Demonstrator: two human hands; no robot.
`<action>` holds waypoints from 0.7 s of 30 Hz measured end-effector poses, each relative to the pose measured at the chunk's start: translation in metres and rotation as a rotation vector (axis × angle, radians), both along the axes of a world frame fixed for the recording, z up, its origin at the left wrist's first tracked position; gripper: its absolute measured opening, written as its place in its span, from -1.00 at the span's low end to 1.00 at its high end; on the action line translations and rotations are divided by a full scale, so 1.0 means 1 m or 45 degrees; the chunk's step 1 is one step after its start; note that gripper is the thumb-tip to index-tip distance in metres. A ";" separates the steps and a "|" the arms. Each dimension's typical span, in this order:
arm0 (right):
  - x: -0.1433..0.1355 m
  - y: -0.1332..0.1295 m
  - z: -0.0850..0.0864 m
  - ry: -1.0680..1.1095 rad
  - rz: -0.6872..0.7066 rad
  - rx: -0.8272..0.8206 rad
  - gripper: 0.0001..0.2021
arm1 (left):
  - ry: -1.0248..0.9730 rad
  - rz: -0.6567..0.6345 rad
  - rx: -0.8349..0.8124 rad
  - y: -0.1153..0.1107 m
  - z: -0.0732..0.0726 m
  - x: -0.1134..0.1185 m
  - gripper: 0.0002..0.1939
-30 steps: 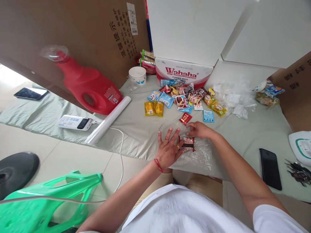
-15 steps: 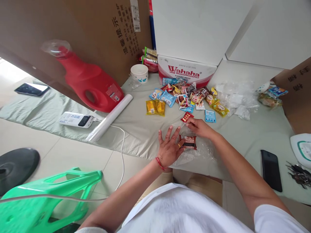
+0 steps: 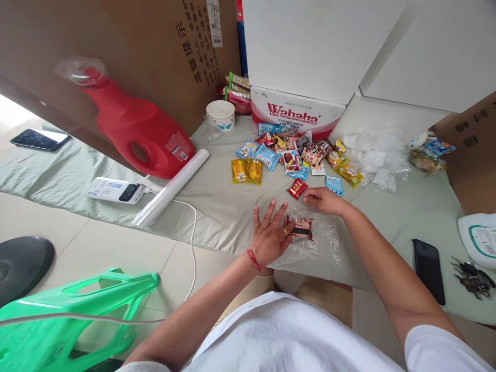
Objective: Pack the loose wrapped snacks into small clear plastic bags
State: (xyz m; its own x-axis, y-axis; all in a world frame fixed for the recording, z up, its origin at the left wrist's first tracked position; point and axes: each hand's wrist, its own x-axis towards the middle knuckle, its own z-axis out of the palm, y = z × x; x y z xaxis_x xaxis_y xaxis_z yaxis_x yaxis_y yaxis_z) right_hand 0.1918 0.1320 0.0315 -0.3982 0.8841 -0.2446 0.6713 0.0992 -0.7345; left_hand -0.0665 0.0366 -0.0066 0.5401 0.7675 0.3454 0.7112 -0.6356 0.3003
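My left hand (image 3: 270, 235) lies flat with fingers spread on a clear plastic bag (image 3: 327, 240). Its thumb rests against a brown-and-red wrapped snack (image 3: 300, 228) on that plastic. My right hand (image 3: 323, 200) is just above the bag's far edge, its fingers loosely curled and slightly apart, with nothing visible in them. Close to those fingertips, on the cloth, lies a small red snack packet (image 3: 297, 189). Behind it spreads a pile of wrapped snacks (image 3: 292, 161), with yellow packets (image 3: 247, 171) at its left and a blue packet (image 3: 334, 185) at its right.
Crumpled clear plastic (image 3: 374, 155) lies right of the pile. A Wahaha carton (image 3: 298, 116) and a paper bowl (image 3: 220, 114) stand behind. To the left are a plastic roll (image 3: 172, 187), a red jug (image 3: 147, 137) and a power bank (image 3: 115, 190); a phone (image 3: 428, 271) and keys (image 3: 473, 279) are right.
My right hand has let go of the small red packet and moved slightly right. The packet now lies flat on the cloth. My left hand has stayed in place.
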 end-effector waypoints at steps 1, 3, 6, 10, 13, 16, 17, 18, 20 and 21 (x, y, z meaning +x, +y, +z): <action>0.001 -0.001 0.003 0.008 -0.076 0.063 -0.65 | 0.001 0.001 -0.007 0.000 0.001 0.000 -0.64; 0.006 -0.010 0.010 -0.010 -0.275 0.249 -0.67 | -0.006 0.000 -0.015 -0.001 0.002 0.001 -0.65; 0.016 -0.041 0.021 -0.028 -0.502 0.380 -0.70 | -0.036 0.008 -0.036 -0.003 0.003 0.001 -0.61; 0.013 -0.093 0.026 -0.058 -0.236 0.255 -0.75 | -0.118 0.166 -0.126 0.001 0.001 0.001 -0.64; -0.010 -0.117 0.023 -0.147 -0.063 0.400 -0.80 | -0.117 0.317 -0.201 0.007 -0.001 0.002 -0.66; -0.030 -0.115 0.021 -0.158 -0.036 0.534 -0.76 | -0.084 0.359 -0.201 0.010 -0.003 0.001 -0.62; -0.031 -0.109 0.020 -0.159 -0.082 0.578 -0.75 | -0.084 0.373 -0.169 0.009 -0.004 0.000 -0.59; -0.029 -0.100 0.019 -0.170 -0.157 0.621 -0.74 | -0.089 0.386 -0.122 0.007 -0.004 -0.001 -0.57; -0.016 -0.081 0.015 -0.217 -0.316 0.652 -0.72 | -0.107 0.373 -0.001 0.000 -0.004 -0.005 -0.56; -0.008 -0.071 0.010 -0.246 -0.357 0.623 -0.69 | -0.112 0.325 0.054 -0.004 -0.004 -0.006 -0.57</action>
State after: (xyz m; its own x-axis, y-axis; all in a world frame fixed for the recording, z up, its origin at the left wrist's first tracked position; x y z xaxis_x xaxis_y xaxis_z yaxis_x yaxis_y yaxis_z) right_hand 0.1841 0.0608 0.0420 -0.1221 0.9774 0.1729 0.8377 0.1949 -0.5102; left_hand -0.0728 0.0324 -0.0105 0.2976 0.8585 0.4176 0.8222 -0.4528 0.3450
